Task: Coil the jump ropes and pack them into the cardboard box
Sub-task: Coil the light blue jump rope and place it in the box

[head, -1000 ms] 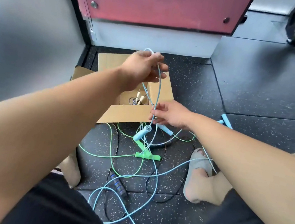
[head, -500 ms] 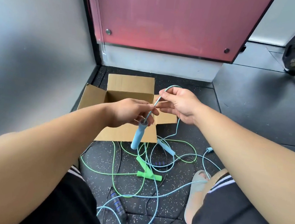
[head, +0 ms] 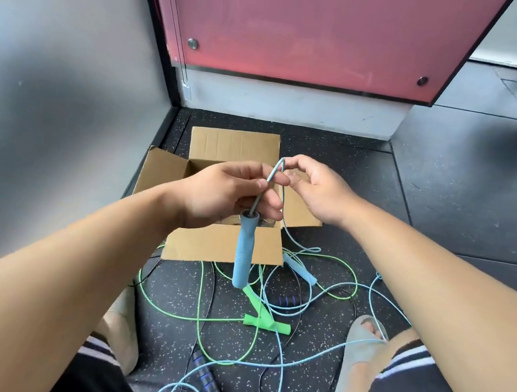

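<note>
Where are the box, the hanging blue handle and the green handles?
box [head: 206, 244], head view, near outer wall.
hanging blue handle [head: 244, 252], head view, middle of its grip.
green handles [head: 263, 321], head view, where the two cross.

Speckled black floor [head: 441, 216] carries the open cardboard box [head: 222, 246] and tangled jump ropes [head: 264, 320].

Matt foam-like blue handle [head: 244, 252], plain brown cardboard box [head: 222, 246], speckled rubbery black floor [head: 428, 195], glossy red panel [head: 302, 23].
</note>
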